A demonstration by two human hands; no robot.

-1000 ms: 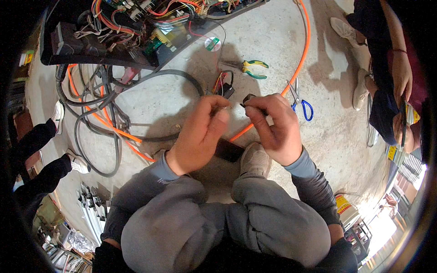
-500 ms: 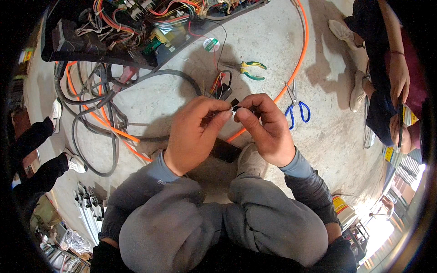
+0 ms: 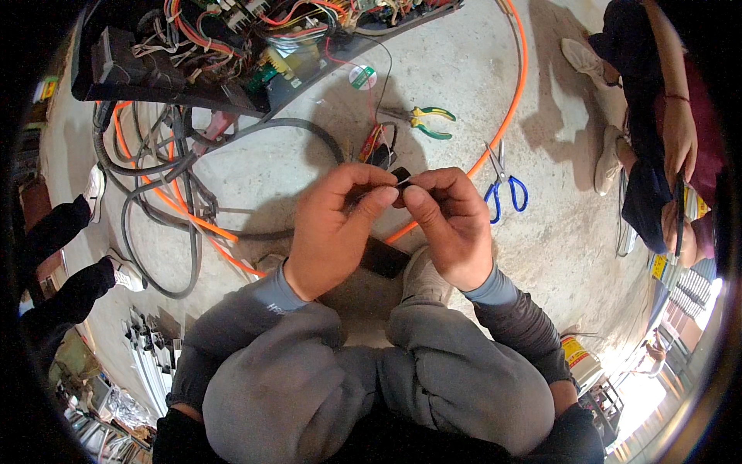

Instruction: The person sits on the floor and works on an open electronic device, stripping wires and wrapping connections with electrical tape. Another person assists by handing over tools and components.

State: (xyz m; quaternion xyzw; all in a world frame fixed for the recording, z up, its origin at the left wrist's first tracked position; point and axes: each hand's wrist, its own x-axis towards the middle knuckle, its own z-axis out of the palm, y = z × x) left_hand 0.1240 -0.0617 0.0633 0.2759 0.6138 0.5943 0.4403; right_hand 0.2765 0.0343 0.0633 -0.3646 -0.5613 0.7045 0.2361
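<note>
Both hands meet above the knees and pinch one small black part [image 3: 400, 175] between them. The left hand [image 3: 334, 228] squeezes it with thumb and finger, and the right hand [image 3: 452, 224] does too. On the concrete floor [image 3: 294, 166] beyond lie blue scissors [image 3: 502, 184], green pliers [image 3: 423, 122] and an orange cable [image 3: 506, 116].

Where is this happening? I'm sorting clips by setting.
Likely an electrical repair workshop or work site: a bare concrete floor, an opened chassis full of coloured wiring, coiled cables, and pliers and scissors lying loose.
</note>
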